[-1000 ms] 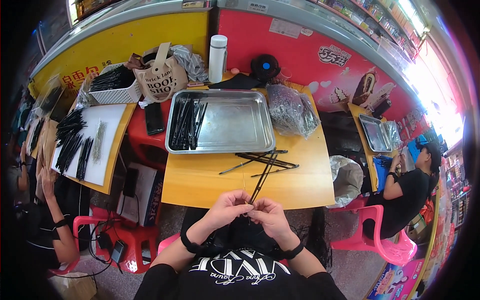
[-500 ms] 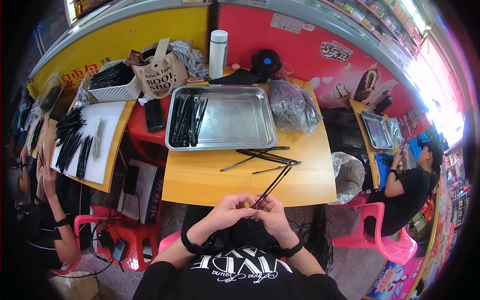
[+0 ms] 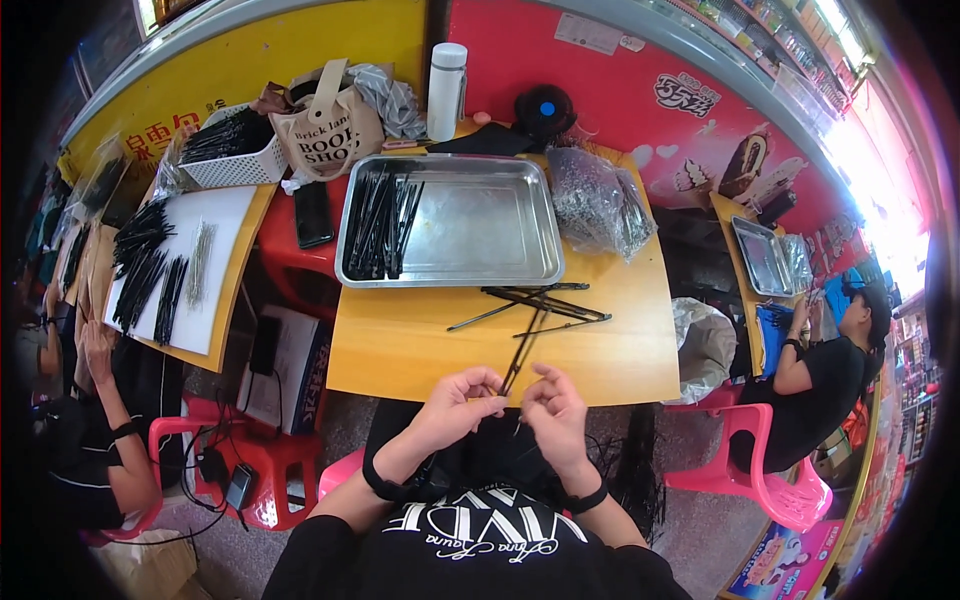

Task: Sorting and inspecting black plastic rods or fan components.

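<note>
Yellow wooden table [image 3: 390, 350] carries shiny rectangular metal tray [image 3: 480, 225], crossed loose black strips [image 3: 560, 306]. Apparent step: close fingertip work; next move seems to call for steady left pinch. At near edge, left hand [image 3: 460, 410], angled inward, pinches near end of long, slim black strip [image 3: 517, 365] pointing toward loose ones; right hand [image 3: 556, 415] just beside, half-curled, grip unclear.

Black short-sleeved shirt [image 3: 450, 572], white lettering [image 3: 486, 524], 2 black wristbands [image 3: 377, 478]

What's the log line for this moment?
left hand: pinching thin black piece | right hand: alongside, grip unclear | loose black pieces: on table | metal tray: part-filled
</note>
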Demonstrator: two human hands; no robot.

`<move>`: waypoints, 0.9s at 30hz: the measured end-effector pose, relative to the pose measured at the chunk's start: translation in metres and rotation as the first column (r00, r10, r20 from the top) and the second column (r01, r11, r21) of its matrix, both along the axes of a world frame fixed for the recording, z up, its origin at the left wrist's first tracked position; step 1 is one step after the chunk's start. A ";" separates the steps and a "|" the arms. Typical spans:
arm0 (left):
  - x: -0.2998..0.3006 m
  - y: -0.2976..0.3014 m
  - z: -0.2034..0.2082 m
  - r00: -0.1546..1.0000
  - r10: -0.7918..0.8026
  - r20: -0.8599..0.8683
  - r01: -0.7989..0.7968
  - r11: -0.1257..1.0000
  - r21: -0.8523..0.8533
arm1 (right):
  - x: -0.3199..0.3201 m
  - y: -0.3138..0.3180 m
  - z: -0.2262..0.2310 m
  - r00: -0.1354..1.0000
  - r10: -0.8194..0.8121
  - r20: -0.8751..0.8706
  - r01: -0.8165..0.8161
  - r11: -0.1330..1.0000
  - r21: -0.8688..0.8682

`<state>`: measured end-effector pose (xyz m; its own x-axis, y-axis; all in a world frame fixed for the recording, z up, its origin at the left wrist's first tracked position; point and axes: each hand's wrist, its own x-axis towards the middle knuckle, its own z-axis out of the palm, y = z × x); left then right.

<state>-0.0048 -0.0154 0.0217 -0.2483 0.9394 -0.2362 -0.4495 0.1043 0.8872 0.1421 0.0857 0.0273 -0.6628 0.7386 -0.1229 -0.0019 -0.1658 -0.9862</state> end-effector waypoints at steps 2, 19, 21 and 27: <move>-0.001 -0.001 -0.006 0.998 0.028 0.057 -0.030 0.999 0.041 | 0.003 0.011 -0.003 0.994 -0.056 -0.091 0.053 0.998 -0.042; 0.001 -0.006 -0.012 0.991 0.071 0.110 -0.083 0.991 0.109 | -0.030 0.006 -0.011 0.944 -0.173 -0.283 0.045 0.912 -0.408; 0.001 -0.006 -0.010 0.992 0.055 0.117 -0.069 0.990 0.122 | -0.029 0.003 -0.007 0.942 -0.185 -0.279 0.045 0.895 -0.443; 0.004 -0.005 -0.011 0.994 0.019 0.106 -0.038 0.983 0.178 | -0.026 0.003 -0.014 0.942 -0.190 -0.278 0.007 0.837 -0.546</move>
